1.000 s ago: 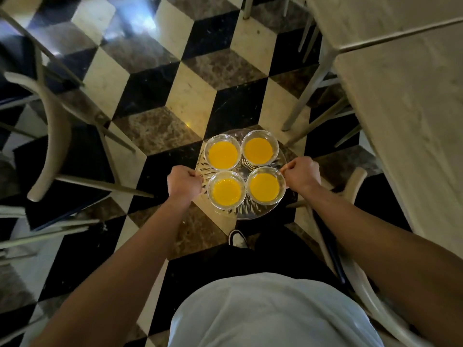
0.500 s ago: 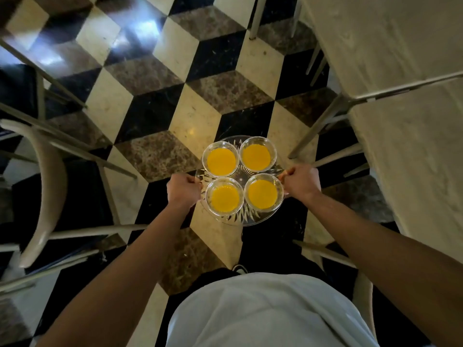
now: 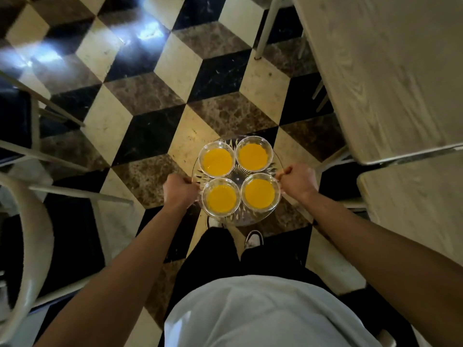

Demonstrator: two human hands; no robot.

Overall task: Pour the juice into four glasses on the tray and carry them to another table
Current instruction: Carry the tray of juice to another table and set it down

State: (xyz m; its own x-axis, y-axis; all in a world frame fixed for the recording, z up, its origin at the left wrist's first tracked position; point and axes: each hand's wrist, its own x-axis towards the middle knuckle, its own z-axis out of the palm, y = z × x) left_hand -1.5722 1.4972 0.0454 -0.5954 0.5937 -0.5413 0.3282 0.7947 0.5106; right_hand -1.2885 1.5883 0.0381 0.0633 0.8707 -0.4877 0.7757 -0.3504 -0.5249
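Observation:
A round cut-glass tray (image 3: 246, 219) hangs level in the air over the tiled floor, straight in front of me. On it stand several glasses of orange juice: far left (image 3: 217, 160), far right (image 3: 253, 156), near left (image 3: 221, 198) and near right (image 3: 260, 192). My left hand (image 3: 180, 190) is clenched on the tray's left handle. My right hand (image 3: 298, 180) is clenched on the right handle. The handles themselves are mostly hidden inside the fists.
Two pale wooden tables stand at the right, the far one (image 3: 390, 71) and the near one (image 3: 413, 211), with a narrow gap between them. A curved-back chair (image 3: 35, 246) and metal chair legs (image 3: 75, 194) are at the left. Checkered marble floor (image 3: 150, 101) lies ahead.
I have walked forward along the tables with the tray held level; floor tiles and table edges have slid toward me. Both hands keep the same grip.

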